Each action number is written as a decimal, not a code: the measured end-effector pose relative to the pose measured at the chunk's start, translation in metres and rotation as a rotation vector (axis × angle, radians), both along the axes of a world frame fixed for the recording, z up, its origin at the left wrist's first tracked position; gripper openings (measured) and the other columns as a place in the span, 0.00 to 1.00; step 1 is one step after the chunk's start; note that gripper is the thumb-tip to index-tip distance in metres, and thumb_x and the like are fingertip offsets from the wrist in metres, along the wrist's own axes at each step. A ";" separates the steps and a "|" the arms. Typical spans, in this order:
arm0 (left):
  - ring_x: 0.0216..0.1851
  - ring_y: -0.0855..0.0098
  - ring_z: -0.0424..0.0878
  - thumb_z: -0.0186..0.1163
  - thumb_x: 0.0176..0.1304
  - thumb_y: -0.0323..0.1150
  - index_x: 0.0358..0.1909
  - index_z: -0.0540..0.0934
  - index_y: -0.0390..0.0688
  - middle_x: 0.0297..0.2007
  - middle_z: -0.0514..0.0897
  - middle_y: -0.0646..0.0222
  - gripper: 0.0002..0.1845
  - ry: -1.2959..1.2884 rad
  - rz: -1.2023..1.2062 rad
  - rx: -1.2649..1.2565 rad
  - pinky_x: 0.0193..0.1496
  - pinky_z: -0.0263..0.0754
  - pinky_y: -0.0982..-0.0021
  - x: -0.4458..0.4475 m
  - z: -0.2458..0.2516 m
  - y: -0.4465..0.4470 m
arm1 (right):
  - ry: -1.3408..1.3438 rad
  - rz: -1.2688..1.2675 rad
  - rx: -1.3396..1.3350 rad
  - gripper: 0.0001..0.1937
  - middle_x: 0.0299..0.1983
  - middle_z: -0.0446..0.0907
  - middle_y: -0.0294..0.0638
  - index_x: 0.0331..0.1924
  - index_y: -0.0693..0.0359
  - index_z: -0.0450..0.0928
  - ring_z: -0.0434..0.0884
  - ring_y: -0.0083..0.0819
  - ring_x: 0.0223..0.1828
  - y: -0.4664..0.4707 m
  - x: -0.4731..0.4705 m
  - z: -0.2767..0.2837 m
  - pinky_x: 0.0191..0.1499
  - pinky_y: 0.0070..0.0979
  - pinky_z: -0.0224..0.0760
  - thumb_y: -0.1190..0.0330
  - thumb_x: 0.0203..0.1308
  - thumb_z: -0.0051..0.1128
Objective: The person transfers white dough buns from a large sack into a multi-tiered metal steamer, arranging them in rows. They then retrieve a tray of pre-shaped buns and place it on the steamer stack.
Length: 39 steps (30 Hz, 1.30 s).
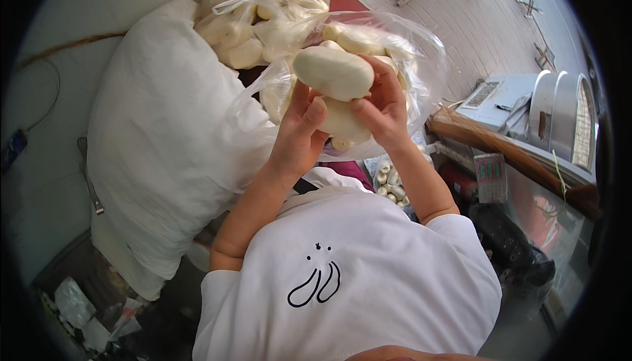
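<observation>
Both hands hold a pair of smooth, pale oblong buns, apparently steamed buns, in front of my chest. The upper bun [333,73] lies across the lower bun [341,120]. My left hand [295,136] grips their left side, its thumb on the lower bun. My right hand [387,101] holds the right side, with fingers at the upper bun's end and thumb against the lower one. Beneath them, a clear plastic bag [430,59] gapes open, with several similar buns [358,40] inside. The hands hide part of its contents.
A knotted clear bag of buns [237,30] stands behind. On the left bulges a large white cloth-covered bundle [158,109]. To the right are a wooden edge [474,131], a calculator-like device [491,178] and a silvery metal drum [560,114]. Another bag of buns [392,183] sits lower down.
</observation>
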State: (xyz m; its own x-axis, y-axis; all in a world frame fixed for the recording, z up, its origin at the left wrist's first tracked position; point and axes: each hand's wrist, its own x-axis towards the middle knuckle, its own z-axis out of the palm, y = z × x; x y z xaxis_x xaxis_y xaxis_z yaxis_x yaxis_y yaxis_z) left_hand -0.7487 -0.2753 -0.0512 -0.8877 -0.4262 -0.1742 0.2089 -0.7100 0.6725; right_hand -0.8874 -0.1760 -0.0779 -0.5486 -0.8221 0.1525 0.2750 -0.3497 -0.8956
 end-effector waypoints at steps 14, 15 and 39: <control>0.50 0.60 0.80 0.49 0.71 0.56 0.69 0.64 0.47 0.60 0.77 0.65 0.33 0.463 0.386 0.324 0.51 0.79 0.45 0.117 0.033 0.004 | 0.258 0.349 0.024 0.29 0.51 0.79 0.39 0.64 0.65 0.72 0.77 0.25 0.48 -0.022 0.052 0.056 0.51 0.23 0.72 0.61 0.62 0.66; 0.51 0.60 0.80 0.49 0.71 0.56 0.69 0.64 0.47 0.61 0.76 0.65 0.32 0.471 0.412 0.308 0.51 0.79 0.45 0.129 0.034 0.005 | 0.253 0.352 0.022 0.24 0.49 0.80 0.39 0.61 0.66 0.74 0.78 0.24 0.46 -0.017 0.056 0.057 0.50 0.22 0.72 0.66 0.63 0.64; 0.48 0.72 0.82 0.45 0.76 0.56 0.62 0.73 0.48 0.56 0.80 0.71 0.26 0.079 1.419 0.343 0.51 0.81 0.67 0.535 0.060 0.153 | 0.832 0.809 -0.284 0.38 0.55 0.74 0.43 0.60 0.60 0.71 0.78 0.35 0.49 0.030 0.515 0.076 0.42 0.30 0.77 0.68 0.40 0.79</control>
State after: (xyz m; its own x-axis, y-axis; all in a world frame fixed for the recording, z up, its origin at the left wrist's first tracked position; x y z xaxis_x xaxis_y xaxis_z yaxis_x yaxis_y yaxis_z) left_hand -0.2137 -0.1222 0.0088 0.2222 -0.8813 -0.4172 0.8825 -0.0001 0.4703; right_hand -0.3729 -0.1456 -0.0018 0.4656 -0.7632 0.4480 -0.1211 -0.5564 -0.8221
